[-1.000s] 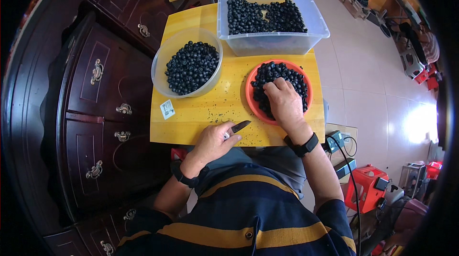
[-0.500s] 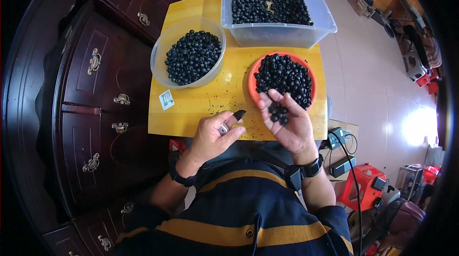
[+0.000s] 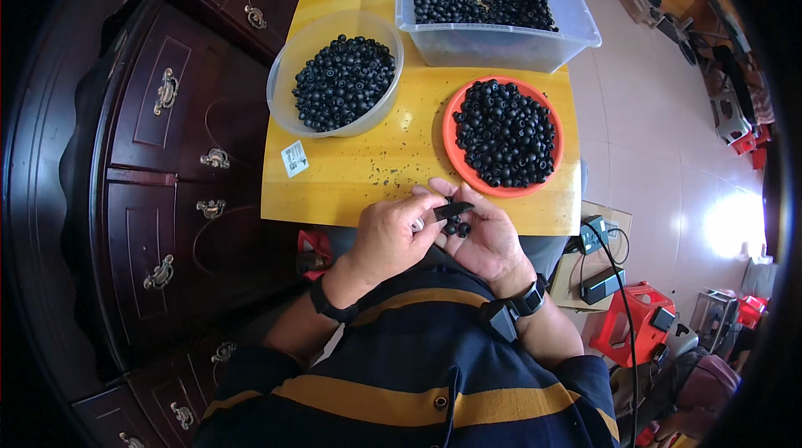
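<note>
My left hand (image 3: pixel 383 241) is closed around a small knife with a dark blade (image 3: pixel 454 211); a pale part shows at the fingers. The blade reaches over my cupped right hand (image 3: pixel 496 252), whose palm faces up and carries several small round black pieces (image 3: pixel 458 229) with holes, like rubber beads. Just beyond that hand stands a red-orange bowl (image 3: pixel 449 140) heaped with the same pieces. Farther left, a round translucent tub (image 3: pixel 276 84) holds more of them. Whether the blade touches a piece is too small to tell.
A rectangular clear bin (image 3: pixel 501 47) of black pieces stands at the table's far right. On the yellow table (image 3: pixel 334 193) lie a white label (image 3: pixel 294 159) and dark crumbs. Dark wooden drawers (image 3: pixel 159 247) flank the left; a red stool (image 3: pixel 622 331) and cables are at right.
My right hand has drawn back from the bowl with pieces in its palm. My left hand has moved right, bringing the knife blade over them. The view has shifted slightly.
</note>
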`<move>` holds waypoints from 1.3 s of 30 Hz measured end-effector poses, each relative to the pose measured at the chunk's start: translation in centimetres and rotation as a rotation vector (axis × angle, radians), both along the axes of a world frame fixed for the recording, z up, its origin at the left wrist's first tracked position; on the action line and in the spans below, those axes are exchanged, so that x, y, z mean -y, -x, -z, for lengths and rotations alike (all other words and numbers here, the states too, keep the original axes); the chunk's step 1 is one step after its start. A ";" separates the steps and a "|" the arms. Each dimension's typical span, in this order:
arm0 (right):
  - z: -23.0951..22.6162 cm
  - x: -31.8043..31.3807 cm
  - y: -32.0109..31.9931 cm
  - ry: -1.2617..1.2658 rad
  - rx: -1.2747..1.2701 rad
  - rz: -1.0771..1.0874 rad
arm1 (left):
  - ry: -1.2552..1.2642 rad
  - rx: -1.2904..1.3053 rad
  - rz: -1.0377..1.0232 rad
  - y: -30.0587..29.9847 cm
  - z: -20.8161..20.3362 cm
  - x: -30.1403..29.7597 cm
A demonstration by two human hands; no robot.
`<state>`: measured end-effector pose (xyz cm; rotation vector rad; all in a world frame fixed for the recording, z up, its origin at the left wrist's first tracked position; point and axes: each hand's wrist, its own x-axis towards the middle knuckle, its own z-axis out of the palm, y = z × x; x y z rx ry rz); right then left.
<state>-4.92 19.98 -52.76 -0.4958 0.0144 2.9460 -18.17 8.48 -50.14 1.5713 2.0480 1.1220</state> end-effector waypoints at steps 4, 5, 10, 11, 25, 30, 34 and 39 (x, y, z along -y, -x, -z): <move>0.7 0.2 0.3 0.011 0.008 0.008 | -0.024 -0.102 0.025 0.1 -0.1 0.0; 0.9 0.2 0.3 0.007 -0.006 0.000 | -0.023 -0.104 0.023 0.2 -0.1 0.1; 1.5 -0.1 -0.3 -0.048 0.025 -0.009 | 0.002 0.093 -0.048 0.4 -0.6 0.3; 1.6 -0.2 -0.5 -0.153 0.095 -0.061 | 0.001 0.092 -0.048 0.6 -0.8 0.3; 2.6 0.2 0.0 -0.263 0.044 -0.179 | 0.047 0.102 -0.010 1.0 -1.0 0.6; 1.9 0.1 -0.1 -0.229 -0.006 -0.164 | -0.034 0.350 -0.011 1.3 -0.3 0.9; 2.7 0.1 0.0 -0.192 -0.051 -0.137 | -0.196 0.181 -0.062 0.4 0.4 0.4; 2.9 0.2 -0.3 -0.130 -0.031 -0.095 | -0.276 -0.082 -0.041 0.4 -0.2 0.6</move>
